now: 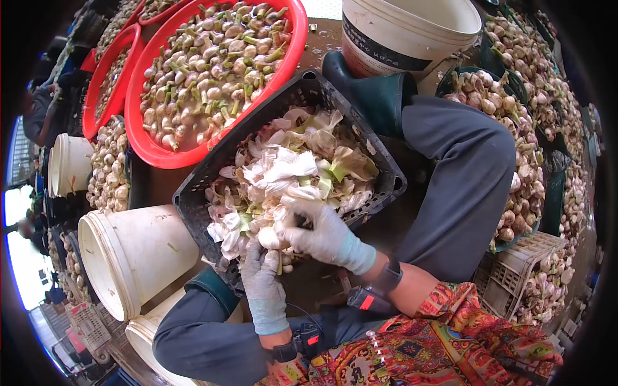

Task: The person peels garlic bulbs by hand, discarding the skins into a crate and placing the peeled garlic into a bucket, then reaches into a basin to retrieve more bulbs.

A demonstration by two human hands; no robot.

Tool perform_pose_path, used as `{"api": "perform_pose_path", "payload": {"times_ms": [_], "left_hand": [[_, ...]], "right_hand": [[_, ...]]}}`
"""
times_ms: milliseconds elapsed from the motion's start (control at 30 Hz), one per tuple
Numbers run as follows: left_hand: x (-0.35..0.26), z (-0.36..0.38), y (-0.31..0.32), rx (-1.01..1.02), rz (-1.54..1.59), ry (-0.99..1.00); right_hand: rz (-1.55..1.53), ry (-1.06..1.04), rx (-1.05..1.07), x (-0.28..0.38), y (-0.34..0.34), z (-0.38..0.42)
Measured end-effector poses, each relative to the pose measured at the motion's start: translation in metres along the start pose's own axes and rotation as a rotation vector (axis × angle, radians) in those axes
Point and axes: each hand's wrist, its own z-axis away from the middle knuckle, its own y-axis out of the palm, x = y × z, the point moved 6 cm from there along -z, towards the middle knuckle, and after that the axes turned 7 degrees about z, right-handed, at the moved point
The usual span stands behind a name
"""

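My left hand (262,276), in a grey work glove, is closed around a white garlic bulb (270,238) at the near edge of a black plastic crate (193,204). Right beside it, my gloved right hand (320,233) has its thumb and fingers curled together at the bulb's side. Whether a bit of peel is pinched in those fingers I cannot make out. Loose garlic skins (283,168), white, pinkish and pale green, are heaped in the crate behind both hands. The bulb's lower part is hidden by my left fingers.
A red basin (137,122) of garlic in water stands behind the crate. White buckets (151,248) lie at the left; an upright white bucket (412,38) is at the back. Heaped garlic (518,212) and a pale crate (508,273) are at the right, past my bent leg.
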Motion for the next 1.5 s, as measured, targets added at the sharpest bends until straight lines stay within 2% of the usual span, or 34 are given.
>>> {"api": "perform_pose_path", "payload": {"times_ms": [33,67,100,167,233,300,367,433,500,700,733,767,833,867,933,1000,1133,1167,1200,1333,1433,1500], "left_hand": [[0.004,0.002,0.004,0.032,0.076,-0.012],[0.007,0.003,0.008,0.067,0.152,-0.021],[-0.021,-0.006,-0.012,0.063,0.085,0.084],[-0.011,-0.004,-0.009,0.097,0.224,0.084],[-0.012,0.001,0.0,0.094,0.235,0.088],[-0.011,0.002,0.007,0.075,0.235,0.098],[-0.016,0.004,0.013,0.008,0.126,0.246],[-0.017,0.008,0.019,-0.042,0.014,0.27],[-0.022,0.008,0.023,-0.151,-0.146,0.377],[-0.017,0.005,0.031,-0.11,-0.101,0.32],[-0.014,0.005,0.029,-0.061,0.001,0.21],[-0.01,0.005,0.03,-0.012,0.103,0.101],[-0.011,0.004,0.029,-0.008,0.126,0.11],[-0.011,0.002,0.027,-0.037,0.13,0.127],[-0.004,-0.003,0.023,-0.066,0.142,0.143],[-0.004,-0.003,0.015,-0.191,-0.062,0.268],[-0.008,0.003,0.016,-0.18,-0.01,0.26],[-0.007,-0.001,0.016,-0.114,0.077,0.156],[-0.004,-0.003,0.018,-0.048,0.167,0.056],[0.004,0.002,0.014,-0.005,0.316,-0.046],[0.0,0.006,0.018,0.115,0.419,-0.041],[-0.002,0.006,0.012,0.097,0.456,-0.001]], "right_hand": [[-0.223,0.11,-0.046,-0.007,-0.009,0.001],[-0.273,0.197,-0.186,-0.011,-0.027,-0.001],[-0.533,0.175,-0.218,-0.011,-0.016,-0.022],[-0.188,0.362,-0.262,-0.018,-0.04,-0.014],[0.345,-0.151,-0.379,0.022,-0.039,0.009],[0.453,-0.187,-0.195,0.028,-0.011,0.024],[0.526,-0.258,-0.239,0.037,0.001,0.029],[0.546,-0.265,-0.245,0.036,0.004,0.028],[0.571,-0.266,-0.254,0.035,0.003,0.024],[0.523,-0.183,-0.383,0.02,-0.02,0.009],[0.418,-0.038,-0.36,0.01,-0.025,0.002],[0.386,0.012,-0.365,-0.001,-0.03,-0.003],[0.256,0.041,-0.407,-0.002,-0.039,-0.002],[0.259,0.034,-0.404,0.001,-0.035,0.0],[0.295,-0.2,-0.281,0.025,-0.016,0.014],[0.48,-0.21,-0.264,0.028,-0.005,0.021],[0.53,-0.231,-0.327,0.024,-0.001,0.011],[0.532,-0.228,-0.327,0.021,-0.003,0.008],[0.523,-0.188,-0.367,0.016,-0.009,0.002],[0.506,-0.039,-0.52,-0.008,-0.041,-0.015],[0.473,0.084,-0.607,-0.012,-0.064,-0.013],[0.421,0.116,-0.574,-0.009,-0.068,-0.003]]}}
